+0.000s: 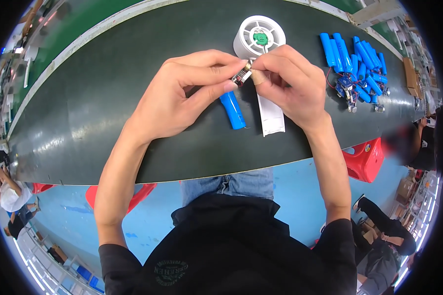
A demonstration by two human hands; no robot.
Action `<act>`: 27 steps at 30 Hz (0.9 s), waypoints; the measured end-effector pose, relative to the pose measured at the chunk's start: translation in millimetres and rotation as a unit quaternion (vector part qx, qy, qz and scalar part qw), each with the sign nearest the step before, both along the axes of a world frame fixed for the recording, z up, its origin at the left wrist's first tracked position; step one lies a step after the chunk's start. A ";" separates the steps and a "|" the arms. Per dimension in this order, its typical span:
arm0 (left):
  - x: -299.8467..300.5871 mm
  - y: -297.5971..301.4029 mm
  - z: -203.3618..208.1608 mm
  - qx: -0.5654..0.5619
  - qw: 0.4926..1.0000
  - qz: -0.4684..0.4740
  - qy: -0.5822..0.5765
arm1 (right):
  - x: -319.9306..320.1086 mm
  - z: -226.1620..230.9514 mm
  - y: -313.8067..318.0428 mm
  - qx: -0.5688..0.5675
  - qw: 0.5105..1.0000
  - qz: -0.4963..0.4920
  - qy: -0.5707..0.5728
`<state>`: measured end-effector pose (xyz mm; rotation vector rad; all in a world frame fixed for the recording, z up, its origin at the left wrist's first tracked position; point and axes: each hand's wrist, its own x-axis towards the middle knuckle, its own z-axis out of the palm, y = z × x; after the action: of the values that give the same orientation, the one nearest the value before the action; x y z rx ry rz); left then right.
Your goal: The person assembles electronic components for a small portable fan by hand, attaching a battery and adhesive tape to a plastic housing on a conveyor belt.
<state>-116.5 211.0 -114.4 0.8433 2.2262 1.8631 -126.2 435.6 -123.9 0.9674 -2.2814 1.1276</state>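
Between thumb and fingers, my left hand (192, 88) pinches a small circuit board (241, 76) held above the bench. My right hand (293, 83) is closed in a pinch at the board's upper right edge, by a small pale connector; what exactly its fingertips grip is too small to make out. Below the board lies a blue cylindrical battery (233, 112), its upper end partly behind my left thumb. A white fan housing (259, 37) with a green round board at its centre sits just beyond my hands. Its white flat handle (271, 118) extends toward me, partly hidden by my right hand.
A pile of blue batteries (364, 59) with attached circuit boards (348, 91) and wires lies at the right on the dark green bench (182, 152). Red stools (364, 160) stand by the bench's near edge. Other people are at both sides, and a cardboard box (411, 76) is far right.
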 end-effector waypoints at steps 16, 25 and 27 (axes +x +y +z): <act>-2.8 -1.1 0.3 0.022 0.998 -0.026 -0.051 | -4.7 2.2 2.6 0.036 0.995 -0.005 0.088; -4.3 -6.4 -1.4 0.006 0.997 -0.062 -0.047 | -3.8 0.7 3.5 0.068 0.992 0.019 0.104; -4.3 -5.4 0.4 0.009 0.997 -0.058 -0.049 | -2.7 1.4 3.2 0.061 0.992 0.013 0.107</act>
<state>-120.8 205.6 -114.0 0.8446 2.0608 1.8320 -128.9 438.8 -122.5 1.1100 -2.1895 0.8566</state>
